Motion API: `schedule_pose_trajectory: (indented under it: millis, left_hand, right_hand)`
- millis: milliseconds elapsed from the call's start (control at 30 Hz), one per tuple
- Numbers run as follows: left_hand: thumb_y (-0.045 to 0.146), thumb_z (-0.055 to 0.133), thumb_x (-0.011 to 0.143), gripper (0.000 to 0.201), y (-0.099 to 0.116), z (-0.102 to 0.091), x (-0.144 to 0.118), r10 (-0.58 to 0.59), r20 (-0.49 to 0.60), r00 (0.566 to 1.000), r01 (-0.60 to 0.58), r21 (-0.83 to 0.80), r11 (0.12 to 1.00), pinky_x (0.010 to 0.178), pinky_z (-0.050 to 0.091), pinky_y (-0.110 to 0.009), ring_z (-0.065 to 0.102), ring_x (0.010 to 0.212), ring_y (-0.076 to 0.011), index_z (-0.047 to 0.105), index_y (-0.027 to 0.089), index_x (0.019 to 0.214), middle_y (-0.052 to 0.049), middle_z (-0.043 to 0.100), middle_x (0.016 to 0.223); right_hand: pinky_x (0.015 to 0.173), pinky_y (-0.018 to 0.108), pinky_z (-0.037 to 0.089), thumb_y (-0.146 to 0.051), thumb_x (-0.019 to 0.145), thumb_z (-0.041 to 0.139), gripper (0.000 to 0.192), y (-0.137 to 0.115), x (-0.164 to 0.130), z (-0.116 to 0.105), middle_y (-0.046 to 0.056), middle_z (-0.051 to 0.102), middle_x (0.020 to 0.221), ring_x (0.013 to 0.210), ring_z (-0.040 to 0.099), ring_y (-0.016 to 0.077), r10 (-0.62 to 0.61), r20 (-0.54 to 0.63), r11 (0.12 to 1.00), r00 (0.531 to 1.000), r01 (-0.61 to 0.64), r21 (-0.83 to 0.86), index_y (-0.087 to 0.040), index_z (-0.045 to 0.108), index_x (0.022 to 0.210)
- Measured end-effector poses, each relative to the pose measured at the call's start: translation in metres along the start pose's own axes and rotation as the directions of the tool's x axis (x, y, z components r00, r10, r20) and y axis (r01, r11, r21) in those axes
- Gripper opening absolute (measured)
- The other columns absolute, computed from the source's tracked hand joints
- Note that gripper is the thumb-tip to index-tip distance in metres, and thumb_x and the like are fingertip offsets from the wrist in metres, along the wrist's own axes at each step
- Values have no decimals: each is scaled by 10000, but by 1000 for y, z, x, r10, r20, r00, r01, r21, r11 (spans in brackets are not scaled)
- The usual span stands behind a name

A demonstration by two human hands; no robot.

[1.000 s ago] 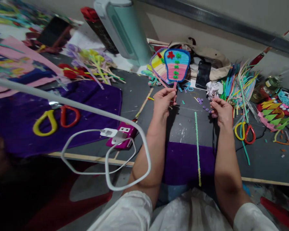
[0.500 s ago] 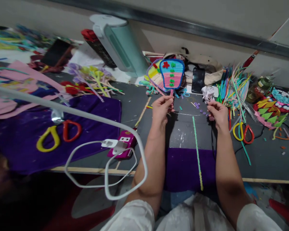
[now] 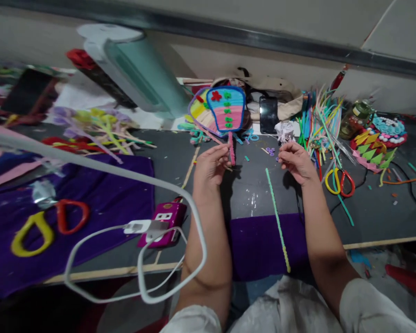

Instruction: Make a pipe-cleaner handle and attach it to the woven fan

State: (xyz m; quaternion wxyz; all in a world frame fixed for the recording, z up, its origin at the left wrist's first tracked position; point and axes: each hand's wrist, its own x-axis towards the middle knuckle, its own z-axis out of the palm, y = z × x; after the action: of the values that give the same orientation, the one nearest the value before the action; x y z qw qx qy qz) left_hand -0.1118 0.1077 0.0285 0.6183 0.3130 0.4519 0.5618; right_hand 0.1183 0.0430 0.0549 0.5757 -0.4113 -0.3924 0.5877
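Note:
My left hand (image 3: 213,162) is closed in a pinch beside the pink handle of a fan-shaped craft piece (image 3: 225,108), striped blue and pink with a blue edge. A short bit of thin wire (image 3: 229,169) shows under its fingertips. Across the table, my right hand (image 3: 296,162) is also pinched, close to a crumpled white paper (image 3: 284,131); what its fingers hold is too small to make out. Between my forearms lies a long green-to-yellow pipe cleaner (image 3: 277,217), reaching over a purple cloth (image 3: 253,249) at the table's front edge.
A white cable (image 3: 194,208) loops in front, plugged into a magenta power strip (image 3: 169,217). Yellow-and-red scissors (image 3: 339,181) lie right, another pair (image 3: 72,217) left. Bundled pipe cleaners (image 3: 321,125), a phone (image 3: 268,114), purple beads (image 3: 270,151) and a teal-and-white appliance (image 3: 142,69) stand or lie behind.
The camera view has turned, so most things sit further left. A thin line stretched between my hands earlier is no longer visible. Both hands stay pinched.

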Motion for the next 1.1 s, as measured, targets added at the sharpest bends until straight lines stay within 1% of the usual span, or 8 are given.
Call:
schedule_pose_trajectory:
  millis: [167, 267, 333, 433, 567, 833, 1000, 1100]
  left_hand:
    - [130, 731, 593, 203, -3, -1, 4, -123, 61, 990, 127, -66, 990, 464, 446, -146, 492, 462, -40, 682, 125, 790, 23, 561, 564]
    - [132, 745, 573, 221, -6, 0, 5, -142, 102, 985, 151, -85, 985, 486, 454, -142, 501, 477, -36, 696, 122, 788, 19, 575, 576]
    - [143, 756, 554, 232, -9, 1, 6, -117, 95, 989, 122, -44, 992, 490, 462, -155, 497, 469, -38, 702, 119, 777, 17, 586, 576]
    - [175, 765, 538, 235, -13, 4, 5, -26, 43, 999, 23, 76, 997, 462, 441, -168, 494, 448, -52, 703, 117, 758, 19, 585, 553]
    - [216, 755, 541, 239, -17, 6, 4, 66, 0, 998, -65, 207, 976, 440, 395, -167, 501, 450, -63, 705, 114, 752, 14, 590, 551]
    - [241, 749, 541, 227, -22, 9, 3, 78, 36, 996, -85, 286, 954, 422, 359, -171, 467, 429, -56, 709, 120, 729, 9, 599, 563]
    - [226, 748, 541, 204, -23, 11, 4, 88, 50, 995, -99, 305, 947, 414, 347, -172, 444, 411, -54, 717, 123, 715, 8, 596, 547]
    - [223, 749, 543, 176, -22, 13, 2, 96, 54, 994, -108, 308, 945, 411, 355, -175, 435, 412, -57, 718, 131, 689, 14, 579, 528]
  right_hand:
    - [482, 150, 480, -351, 585, 815, 341, -2, -1, 2, -69, 605, 693, 606, 599, 68, -7, -1, 997, 1000, 7, 78, -222, 580, 795]
    - [462, 150, 464, -372, 579, 812, 361, -2, -3, 6, -64, 601, 696, 608, 585, 72, 2, 2, 991, 1000, -3, 130, -227, 561, 794]
    - [453, 147, 454, -383, 588, 806, 364, -1, -3, 10, -61, 602, 707, 610, 579, 70, 6, 31, 987, 1000, -11, 163, -227, 553, 798]
    - [449, 143, 446, -382, 605, 798, 362, 4, -4, 18, -60, 606, 721, 616, 580, 68, 6, 85, 980, 996, -23, 197, -228, 548, 815]
    - [447, 151, 444, -408, 602, 796, 388, 8, -4, 26, -51, 622, 746, 631, 587, 80, 6, 97, 983, 995, -24, 183, -238, 527, 824]
    - [407, 157, 399, -455, 584, 798, 430, 7, -8, 33, -59, 549, 686, 579, 504, 77, -34, 117, 976, 993, 8, 216, -247, 481, 789]
    - [416, 157, 402, -432, 609, 792, 406, 8, -8, 35, -46, 594, 755, 602, 516, 74, -48, 136, 974, 990, 16, 228, -244, 474, 779]
    - [404, 148, 393, -419, 616, 795, 395, 10, -9, 37, -53, 584, 731, 578, 493, 67, -67, 157, 966, 985, 25, 259, -244, 480, 778]
